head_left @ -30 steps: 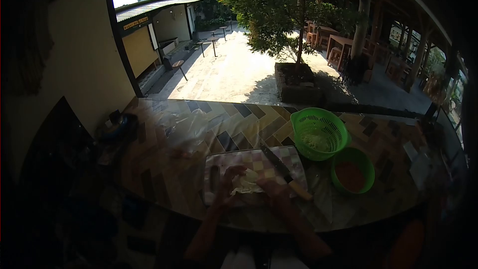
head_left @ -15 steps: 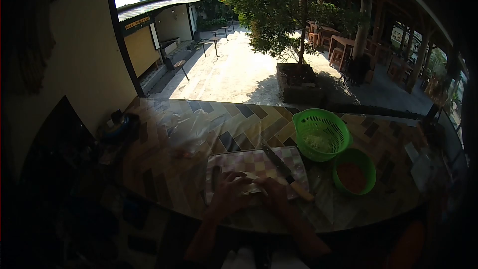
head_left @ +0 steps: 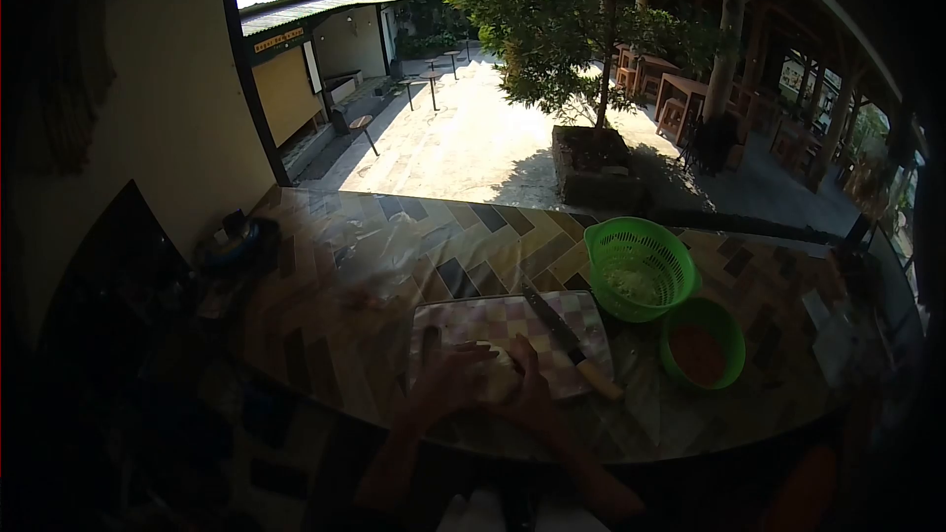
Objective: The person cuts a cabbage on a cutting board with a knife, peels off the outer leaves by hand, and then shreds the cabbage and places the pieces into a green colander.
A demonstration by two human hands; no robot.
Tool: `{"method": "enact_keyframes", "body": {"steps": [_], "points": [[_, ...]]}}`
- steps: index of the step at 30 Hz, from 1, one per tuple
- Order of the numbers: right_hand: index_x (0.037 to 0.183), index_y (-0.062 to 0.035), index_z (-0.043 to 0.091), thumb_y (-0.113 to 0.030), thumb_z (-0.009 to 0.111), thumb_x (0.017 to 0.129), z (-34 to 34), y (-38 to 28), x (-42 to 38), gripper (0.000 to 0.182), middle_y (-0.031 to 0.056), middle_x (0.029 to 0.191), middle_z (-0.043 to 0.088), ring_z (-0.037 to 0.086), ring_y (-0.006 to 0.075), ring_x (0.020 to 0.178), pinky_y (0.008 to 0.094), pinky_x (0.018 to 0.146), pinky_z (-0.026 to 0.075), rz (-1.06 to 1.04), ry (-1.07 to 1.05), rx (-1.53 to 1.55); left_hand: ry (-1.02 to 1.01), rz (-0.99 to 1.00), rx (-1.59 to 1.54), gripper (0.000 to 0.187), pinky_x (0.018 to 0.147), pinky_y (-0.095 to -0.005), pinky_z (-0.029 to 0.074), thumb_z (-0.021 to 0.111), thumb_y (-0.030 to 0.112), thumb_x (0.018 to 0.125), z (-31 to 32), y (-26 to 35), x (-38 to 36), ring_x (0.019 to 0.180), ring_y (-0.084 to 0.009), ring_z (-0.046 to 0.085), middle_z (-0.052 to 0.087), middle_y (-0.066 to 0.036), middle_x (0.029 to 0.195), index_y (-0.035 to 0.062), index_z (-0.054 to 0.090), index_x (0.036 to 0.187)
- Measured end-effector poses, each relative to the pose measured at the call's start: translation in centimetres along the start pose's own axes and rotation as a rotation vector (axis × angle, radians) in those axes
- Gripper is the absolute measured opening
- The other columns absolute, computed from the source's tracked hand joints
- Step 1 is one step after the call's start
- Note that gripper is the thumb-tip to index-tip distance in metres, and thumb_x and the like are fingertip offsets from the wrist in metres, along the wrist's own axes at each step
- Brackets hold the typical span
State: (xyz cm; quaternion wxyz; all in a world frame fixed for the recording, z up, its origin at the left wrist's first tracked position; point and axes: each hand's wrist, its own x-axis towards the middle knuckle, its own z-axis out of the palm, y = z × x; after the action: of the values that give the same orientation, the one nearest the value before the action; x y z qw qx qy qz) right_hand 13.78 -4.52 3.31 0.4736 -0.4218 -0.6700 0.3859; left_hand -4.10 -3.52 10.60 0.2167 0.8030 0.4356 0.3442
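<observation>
On the checkered cutting board (head_left: 468,313), both hands are around a pale, roundish piece of food (head_left: 501,374); its kind is too dark to make out. My left hand (head_left: 453,382) lies over its left side with the fingers together. Against the right side rests my right hand (head_left: 532,396), thumb and fingers curved round it. A knife (head_left: 564,335) with a wooden handle lies slantwise on the right part of the board, apart from my right hand, its handle toward me.
Right of the board stands a green colander (head_left: 680,281) with pale shreds inside. A smaller green bowl (head_left: 735,343) holding something reddish-orange sits nearer me. Clear plastic (head_left: 379,261) lies on the tiled counter (head_left: 335,335), left of centre. Dark items sit along the left wall.
My hands have shifted around the pale food: the left reaches further over it, and the right has turned more upright at its side. More of the food shows now. The view has tilted slightly.
</observation>
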Motion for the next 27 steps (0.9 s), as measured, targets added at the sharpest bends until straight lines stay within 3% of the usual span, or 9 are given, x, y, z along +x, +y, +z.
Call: {"method": "enact_keyframes", "body": {"steps": [2, 8, 14, 23, 27], "points": [[0.148, -0.0022, 0.016, -0.038, 0.091, 0.059, 0.9, -0.4, 0.0, 0.122, 0.0244, 0.134, 0.046, 0.050, 0.0346, 0.124, 0.0421, 0.102, 0.043, -0.030, 0.020, -0.063, -0.003, 0.175, 0.080, 0.025, 0.093, -0.0399, 0.050, 0.069, 0.008, 0.076, 1.9, -1.9, 0.4, 0.105, -0.0320, 0.064, 0.067, -0.017, 0.111, 0.0054, 0.072, 0.101], [0.147, -0.0067, 0.013, -0.032, 0.093, 0.057, 1.6, 0.4, -0.2, 0.123, 0.0257, 0.133, 0.047, 0.052, 0.0353, 0.123, 0.0424, 0.101, 0.045, -0.060, 0.085, 0.010, 0.199, 0.037, 0.051, 0.017, 0.088, -0.0410, 0.051, 0.065, 0.011, 0.084, 3.5, -1.7, 0.3, 0.102, -0.0339, 0.064, 0.069, -0.018, 0.103, 0.0020, 0.071, 0.097], [0.147, -0.0068, 0.012, -0.031, 0.095, 0.054, 1.7, 0.4, -0.9, 0.126, 0.0254, 0.133, 0.046, 0.050, 0.0333, 0.123, 0.0417, 0.102, 0.044, 0.028, 0.076, 0.077, 0.305, -0.221, -0.009, 0.015, 0.075, -0.0442, 0.049, 0.061, 0.013, 0.090, 2.2, 0.6, 0.3, 0.089, -0.0388, 0.064, 0.067, -0.021, 0.091, 0.0001, 0.067, 0.093], [0.143, -0.0015, 0.023, -0.033, 0.093, 0.058, 0.8, 0.6, -1.2, 0.115, 0.0232, 0.135, 0.041, 0.046, 0.0326, 0.126, 0.0431, 0.105, 0.041, -0.019, 0.013, 0.078, 0.547, -0.302, 0.223, 0.018, 0.067, -0.0480, 0.046, 0.060, 0.020, 0.093, 2.3, -1.0, 0.7, 0.078, -0.0391, 0.064, 0.065, -0.021, 0.080, 0.0032, 0.065, 0.089], [0.143, -0.0002, 0.024, -0.033, 0.092, 0.058, 0.4, 0.8, -0.5, 0.114, 0.0215, 0.137, 0.040, 0.042, 0.0325, 0.128, 0.0426, 0.107, 0.039, -0.030, -0.045, 0.039, 0.443, -0.333, 0.200, 0.020, 0.066, -0.0475, 0.047, 0.061, 0.024, 0.092, 2.1, -1.8, 1.4, 0.075, -0.0393, 0.063, 0.065, -0.018, 0.076, 0.0049, 0.065, 0.088]]}}
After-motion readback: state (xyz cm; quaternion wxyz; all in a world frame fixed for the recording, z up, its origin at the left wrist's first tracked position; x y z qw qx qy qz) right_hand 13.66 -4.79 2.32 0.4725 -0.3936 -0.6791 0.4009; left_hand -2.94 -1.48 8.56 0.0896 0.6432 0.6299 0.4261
